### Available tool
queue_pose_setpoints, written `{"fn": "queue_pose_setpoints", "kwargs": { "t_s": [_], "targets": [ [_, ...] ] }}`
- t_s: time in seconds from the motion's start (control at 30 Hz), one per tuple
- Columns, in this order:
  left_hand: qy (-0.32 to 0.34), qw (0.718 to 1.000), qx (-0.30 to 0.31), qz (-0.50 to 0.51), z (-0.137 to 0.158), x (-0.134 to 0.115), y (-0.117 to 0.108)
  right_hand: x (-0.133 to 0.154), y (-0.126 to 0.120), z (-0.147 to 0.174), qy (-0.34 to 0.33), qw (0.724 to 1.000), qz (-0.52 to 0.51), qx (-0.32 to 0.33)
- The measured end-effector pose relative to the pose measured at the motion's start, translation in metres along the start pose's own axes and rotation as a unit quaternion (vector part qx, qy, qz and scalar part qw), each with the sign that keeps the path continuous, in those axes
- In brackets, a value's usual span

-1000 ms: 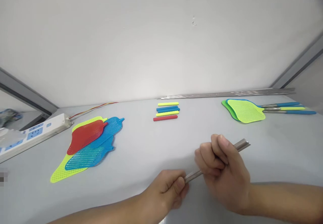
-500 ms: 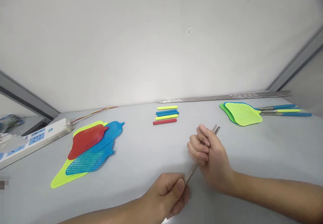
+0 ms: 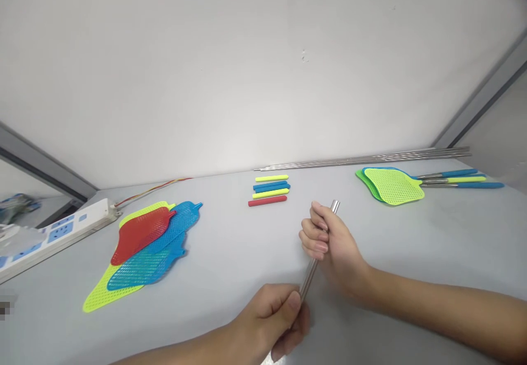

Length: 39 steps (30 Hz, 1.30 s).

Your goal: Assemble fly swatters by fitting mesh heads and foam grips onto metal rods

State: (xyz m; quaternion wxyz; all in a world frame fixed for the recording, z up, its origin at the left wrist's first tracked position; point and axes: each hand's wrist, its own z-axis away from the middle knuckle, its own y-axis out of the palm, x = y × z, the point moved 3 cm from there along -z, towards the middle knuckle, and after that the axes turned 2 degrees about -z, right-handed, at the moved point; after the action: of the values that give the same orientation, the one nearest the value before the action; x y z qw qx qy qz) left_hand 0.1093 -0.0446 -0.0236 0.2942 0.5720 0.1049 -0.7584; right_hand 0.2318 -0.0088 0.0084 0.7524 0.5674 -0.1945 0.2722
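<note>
Swung leftward and steeper since the earlier frame, our metal rods slant upward between both hands. Leftmost on the counter lie loose fly-swatter heads. Our left hand pinches the rods low, thumb against fingers; our right hand curls closed around them near the top. Farther right rest assembled fly swatters. We seem to be evening up the bundle, which calls for a steady lower pinch.

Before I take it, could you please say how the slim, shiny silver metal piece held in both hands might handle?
The silver metal piece is probably stiff, running straight from the left hand to the right hand. Its shiny surface might be slippery. Lines along it hint at a possible bundle, apt to splay.
</note>
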Motion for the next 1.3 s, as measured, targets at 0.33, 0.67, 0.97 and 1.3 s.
{"fn": "queue_pose_setpoints", "kwargs": {
  "t_s": [0.33, 0.67, 0.97, 1.3],
  "targets": [
    [-0.003, 1.000, 0.011, 0.009, -0.001, -0.004, 0.000, -0.009, -0.010, -0.012, 0.028, 0.999, -0.022, -0.028],
    [-0.015, 0.989, 0.002, 0.145, -0.007, 0.006, -0.003, -0.010, -0.016, -0.020, 0.025, 0.998, -0.044, -0.042],
    [-0.004, 0.979, 0.015, 0.201, -0.008, 0.000, -0.006, -0.013, -0.026, -0.030, 0.030, 0.996, -0.063, -0.058],
    [0.027, 0.975, -0.002, 0.219, -0.007, -0.004, -0.006, -0.015, -0.030, -0.036, 0.050, 0.992, -0.093, -0.067]
  ]
}}
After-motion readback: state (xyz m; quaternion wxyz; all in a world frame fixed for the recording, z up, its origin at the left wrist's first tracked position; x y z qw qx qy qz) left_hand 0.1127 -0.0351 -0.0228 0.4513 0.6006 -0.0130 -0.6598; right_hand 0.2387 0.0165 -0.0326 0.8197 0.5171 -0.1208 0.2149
